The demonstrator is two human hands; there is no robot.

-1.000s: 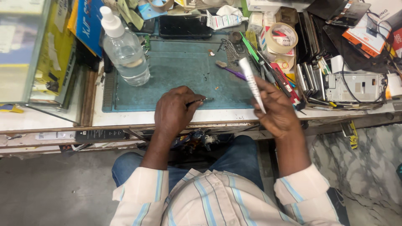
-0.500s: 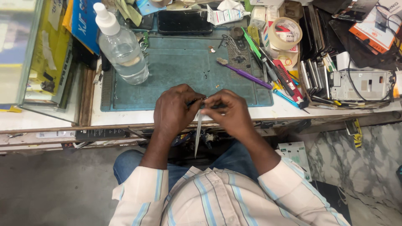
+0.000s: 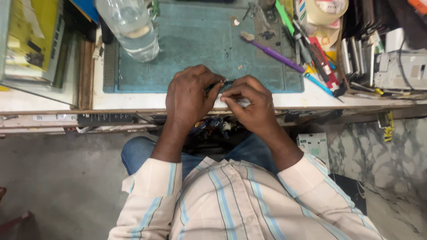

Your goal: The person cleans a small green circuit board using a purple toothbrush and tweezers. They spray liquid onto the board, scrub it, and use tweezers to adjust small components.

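My left hand [image 3: 189, 95] and my right hand [image 3: 249, 104] meet at the front edge of the teal work mat [image 3: 195, 42]. The left hand's fingers pinch a small dark thin part [image 3: 221, 83] that pokes out toward the right hand. Under the right hand's closed fingers lies a slim white tube [image 3: 242, 102], mostly hidden by the palm. The fingertips of both hands touch over the white bench edge [image 3: 133, 101].
A clear plastic bottle [image 3: 131, 29] stands at the mat's back left. A purple brush [image 3: 273, 52] lies on the mat's right side, beside several pens and tools [image 3: 318, 60]. A tape roll [image 3: 324, 9] and electronic parts [image 3: 398, 69] crowd the right. Yellow boxes [image 3: 33, 42] sit left.
The right hand brought the white tube from up at the right down to the left hand, and now covers it. The view has closed in on the hands.
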